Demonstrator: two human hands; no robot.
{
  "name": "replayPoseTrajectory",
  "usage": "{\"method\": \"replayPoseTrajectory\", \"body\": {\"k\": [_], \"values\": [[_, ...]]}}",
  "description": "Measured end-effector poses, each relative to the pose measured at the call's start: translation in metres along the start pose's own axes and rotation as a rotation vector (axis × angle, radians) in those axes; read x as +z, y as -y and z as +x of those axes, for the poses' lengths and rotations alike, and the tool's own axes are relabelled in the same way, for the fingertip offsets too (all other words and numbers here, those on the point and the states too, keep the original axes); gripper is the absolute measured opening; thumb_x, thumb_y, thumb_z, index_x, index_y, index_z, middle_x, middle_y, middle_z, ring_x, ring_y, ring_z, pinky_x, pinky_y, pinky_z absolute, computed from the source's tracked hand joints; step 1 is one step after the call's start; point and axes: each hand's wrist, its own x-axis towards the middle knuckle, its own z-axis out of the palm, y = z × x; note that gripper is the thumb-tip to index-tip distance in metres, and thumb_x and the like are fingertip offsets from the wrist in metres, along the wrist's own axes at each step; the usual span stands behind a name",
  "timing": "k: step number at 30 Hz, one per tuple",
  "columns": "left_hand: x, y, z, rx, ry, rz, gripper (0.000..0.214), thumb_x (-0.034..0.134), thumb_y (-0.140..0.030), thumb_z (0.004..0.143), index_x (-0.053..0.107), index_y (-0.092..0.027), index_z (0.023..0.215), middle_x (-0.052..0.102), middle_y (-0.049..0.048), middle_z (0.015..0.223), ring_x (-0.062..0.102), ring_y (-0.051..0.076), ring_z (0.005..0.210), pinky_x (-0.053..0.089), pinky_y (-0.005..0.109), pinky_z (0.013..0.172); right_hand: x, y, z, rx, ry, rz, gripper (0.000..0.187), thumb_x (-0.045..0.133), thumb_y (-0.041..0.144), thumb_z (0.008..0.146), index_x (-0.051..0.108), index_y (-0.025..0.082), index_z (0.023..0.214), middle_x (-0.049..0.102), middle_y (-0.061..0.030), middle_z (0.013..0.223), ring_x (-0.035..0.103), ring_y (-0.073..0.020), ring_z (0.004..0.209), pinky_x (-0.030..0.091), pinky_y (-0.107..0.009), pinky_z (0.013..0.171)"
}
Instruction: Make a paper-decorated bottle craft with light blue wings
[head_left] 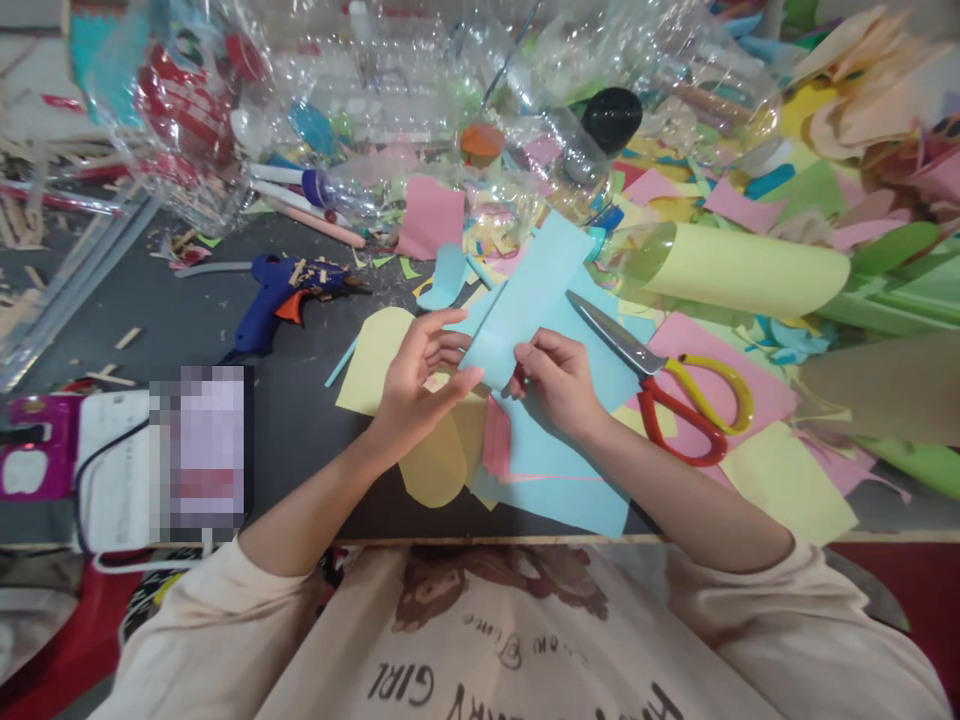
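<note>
A strip of light blue paper (536, 290) slants up and away from my body, its near end curled between my hands. My left hand (420, 370) pinches the curl's left edge with thumb below and fingers behind. On the right side of the same end, my right hand (559, 378) grips the paper between thumb and bent fingers. Beneath lie light blue sheets (555, 440), a small stack of pink paper (496, 440) and pale yellow rounded cutouts (435, 465). Scissors (660, 375) with one red and one yellow handle rest right of my right hand, blades slightly apart.
A blue glue gun (266, 300) with an orange trigger lies at the left. Clear plastic bottles (390, 90) crowd the back. A yellow paper roll (750, 265) and colored scraps fill the right. A power strip (112, 470) sits near the left front edge.
</note>
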Motion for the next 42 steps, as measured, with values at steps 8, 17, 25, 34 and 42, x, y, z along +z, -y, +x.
{"method": "replayPoseTrajectory", "body": {"k": [8,17,25,34,42], "values": [[0.0,-0.003,-0.001,0.019,0.08,0.108,0.036,0.066,-0.053,0.084,0.065,-0.02,0.099,0.068,0.0049,0.092,0.064,0.015,0.078,0.052,0.025,0.069,-0.001,0.001,-0.002,0.007,0.02,-0.033,0.04,0.073,0.05,0.077,0.055,0.021,0.055,0.055,0.0051,0.046,0.053,-0.0095,0.043,0.041,-0.024,0.046],[-0.001,-0.012,0.004,0.038,0.213,0.173,0.042,0.05,-0.051,0.094,0.069,-0.02,0.074,0.063,0.0024,0.067,0.057,0.014,0.063,0.041,0.026,0.054,-0.001,0.001,0.001,0.013,-0.034,-0.031,0.05,0.071,0.062,0.074,0.046,0.023,0.058,0.045,0.009,0.041,0.045,-0.0074,0.035,0.035,-0.022,0.04],[0.001,-0.003,0.006,-0.033,0.125,0.087,0.015,0.066,-0.029,0.083,0.075,-0.022,0.094,0.066,0.0021,0.081,0.053,0.011,0.063,0.04,0.022,0.052,-0.002,0.02,0.007,0.014,-0.083,-0.113,0.035,0.066,0.057,0.078,0.056,0.025,0.086,0.054,0.009,0.057,0.045,-0.0072,0.037,0.031,-0.022,0.037],[0.002,0.001,0.007,-0.055,-0.004,0.059,0.02,0.065,-0.018,0.078,0.074,-0.023,0.095,0.066,0.0023,0.092,0.043,0.008,0.057,0.041,0.022,0.052,-0.072,0.101,-0.055,-0.017,-0.135,-1.651,0.039,0.047,0.044,0.091,0.059,0.027,0.124,0.072,-0.0117,0.102,0.068,-0.0285,0.077,0.044,-0.038,0.061],[0.002,0.0,0.006,-0.04,-0.031,0.024,0.028,0.063,-0.021,0.079,0.071,-0.019,0.105,0.068,0.0053,0.109,0.039,0.005,0.056,0.043,0.019,0.053,-0.114,0.063,-0.064,0.149,0.01,-1.978,0.066,0.055,0.02,0.077,0.045,0.016,0.142,0.057,-0.02,0.113,0.068,-0.0281,0.079,0.051,-0.034,0.062]]}}
